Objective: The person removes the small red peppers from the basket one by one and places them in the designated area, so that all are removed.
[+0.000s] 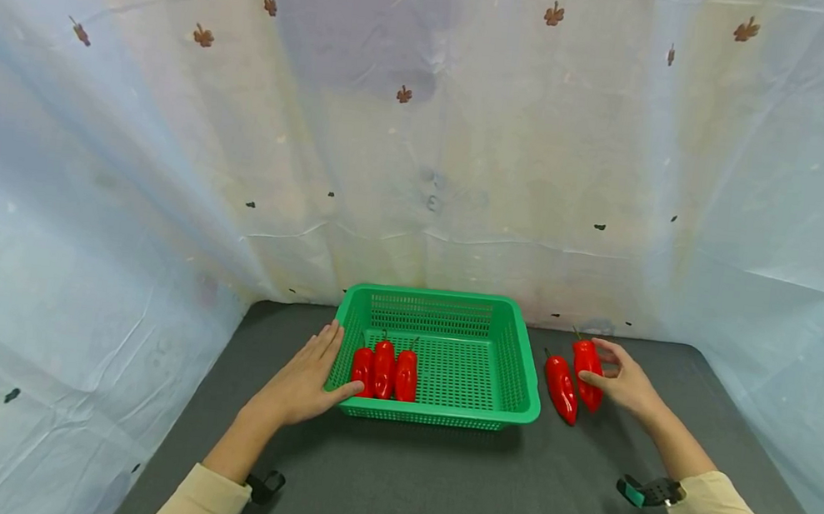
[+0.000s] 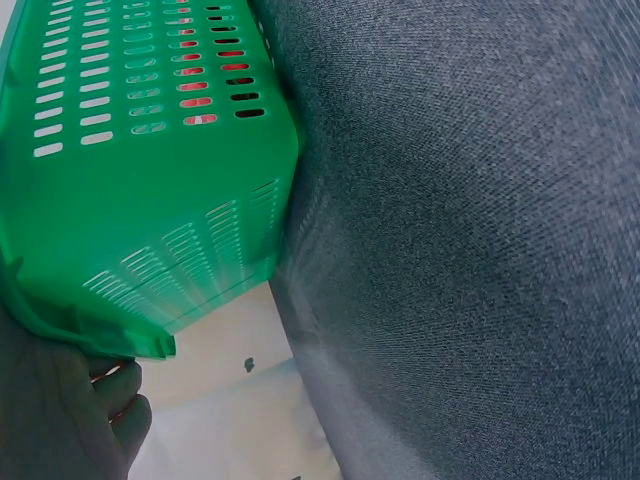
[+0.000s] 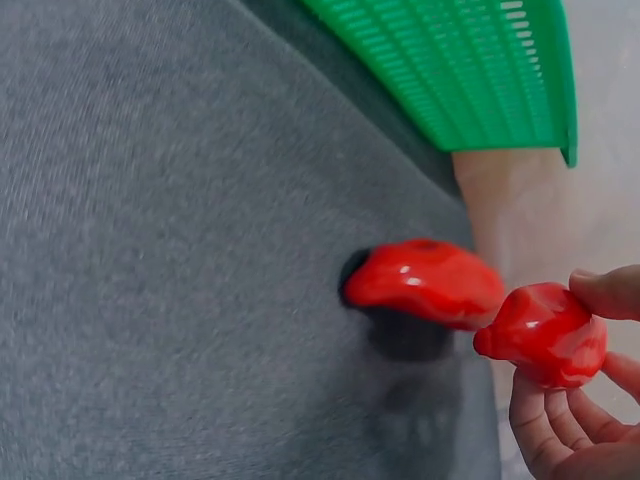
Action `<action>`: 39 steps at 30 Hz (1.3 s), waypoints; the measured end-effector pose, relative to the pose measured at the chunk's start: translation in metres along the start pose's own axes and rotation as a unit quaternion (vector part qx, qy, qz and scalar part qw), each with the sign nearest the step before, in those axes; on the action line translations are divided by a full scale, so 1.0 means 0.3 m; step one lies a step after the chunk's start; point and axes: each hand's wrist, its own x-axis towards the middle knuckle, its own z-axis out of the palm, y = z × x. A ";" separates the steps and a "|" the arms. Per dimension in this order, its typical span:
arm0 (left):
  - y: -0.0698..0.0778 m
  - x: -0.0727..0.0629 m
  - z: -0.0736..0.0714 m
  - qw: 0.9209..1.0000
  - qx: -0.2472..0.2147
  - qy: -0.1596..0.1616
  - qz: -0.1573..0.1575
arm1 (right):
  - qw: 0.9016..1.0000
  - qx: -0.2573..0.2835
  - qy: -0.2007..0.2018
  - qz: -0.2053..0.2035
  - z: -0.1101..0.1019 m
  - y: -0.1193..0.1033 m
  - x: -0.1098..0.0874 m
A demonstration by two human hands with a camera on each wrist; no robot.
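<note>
Between thumb and fingers, my right hand [image 1: 623, 383] pinches a glossy red pepper [image 1: 586, 371] with a green stem; in the right wrist view this held pepper [image 3: 548, 335] appears lifted off the cloth. Just left of it, a second red pepper [image 1: 560, 386] lies on the table. My left hand [image 1: 306, 382] rests with straight fingers on the left rim of a green plastic basket [image 1: 433, 410], the thumb over its front left corner. Inside the basket's left side, red peppers [image 1: 384, 369] lie side by side, partly hidden by the thumb. The left wrist view shows the basket's outer wall [image 2: 150, 200].
A dark grey cloth covers the table [image 1: 388, 481]. Behind and at both sides hangs pale plastic sheeting [image 1: 481, 172] with small brown leaf-like marks. Each wrist wears a dark strap, such as the right strap [image 1: 651, 492].
</note>
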 end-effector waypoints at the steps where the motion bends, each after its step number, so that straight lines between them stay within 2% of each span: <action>1: 0.000 0.000 0.000 1.000 0.000 0.000 0.000 | 1.000 -0.002 -0.002 0.001 0.001 0.009 0.003; 15: 0.000 0.002 -0.003 1.000 0.002 -0.005 -0.001 | 0.999 -0.002 -0.030 0.024 0.009 0.080 0.039; 39: 0.001 0.004 -0.003 1.000 0.001 -0.009 0.000 | 0.998 -0.020 -0.048 0.041 0.027 0.081 0.046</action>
